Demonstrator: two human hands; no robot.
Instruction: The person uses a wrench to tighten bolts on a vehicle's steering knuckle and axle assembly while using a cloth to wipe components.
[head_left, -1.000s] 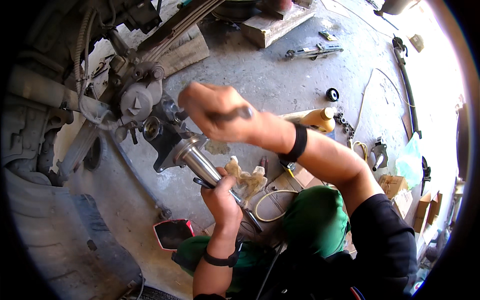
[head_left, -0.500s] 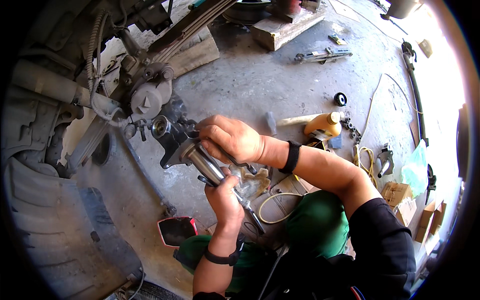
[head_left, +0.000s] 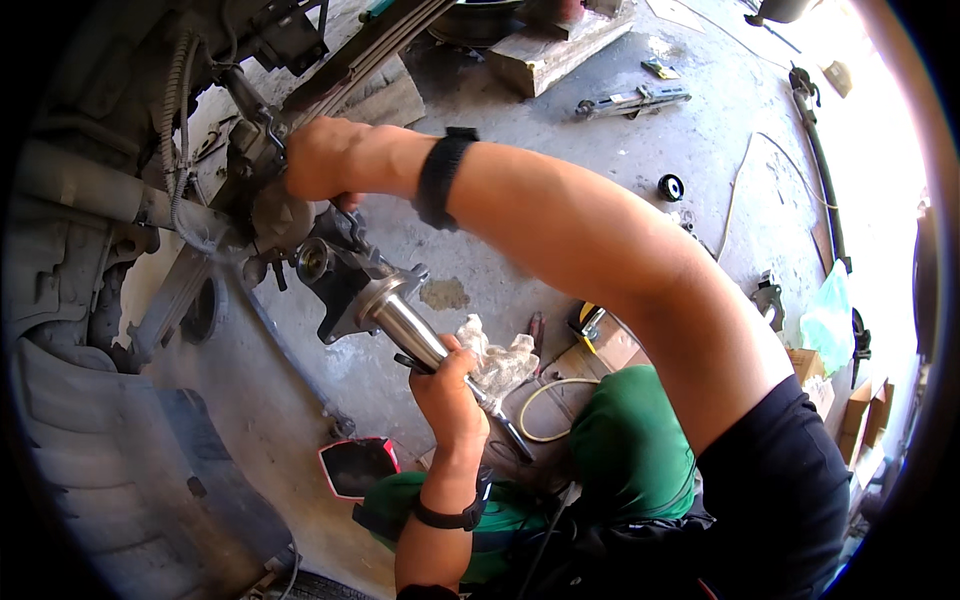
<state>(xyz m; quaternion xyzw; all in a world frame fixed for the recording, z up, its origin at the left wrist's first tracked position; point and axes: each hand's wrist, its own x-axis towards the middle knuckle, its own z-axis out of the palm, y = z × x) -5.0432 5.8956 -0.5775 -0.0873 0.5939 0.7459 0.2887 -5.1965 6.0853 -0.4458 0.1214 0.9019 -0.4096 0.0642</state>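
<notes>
My left hand (head_left: 447, 392) is closed round the narrow lower part of a shiny steel wheel spindle (head_left: 408, 328), which slants up and left. Dark thin pieces stick out on both sides of that fist. At the spindle's upper end is its black steering knuckle (head_left: 345, 285), with a round bore facing up. My right hand (head_left: 322, 165) reaches across above it, closed in a fist at the axle end (head_left: 278, 215). A bent metal tool (head_left: 272, 130) shows at the fist; its middle is hidden by the fingers. A crumpled white rag (head_left: 500, 362) lies beside my left hand.
Vehicle underbody parts and an axle tube (head_left: 85, 185) fill the left side. A wooden block (head_left: 560, 55), a scissor-like metal tool (head_left: 635, 102) and a black ring (head_left: 671, 187) are on the concrete floor. Cardboard boxes (head_left: 868, 420) and a pale green bag (head_left: 830, 310) stand right.
My right hand has moved up and left from beside the knuckle to the axle end, taking the bent tool along. My left hand keeps its grip on the spindle. The rag is more fully visible.
</notes>
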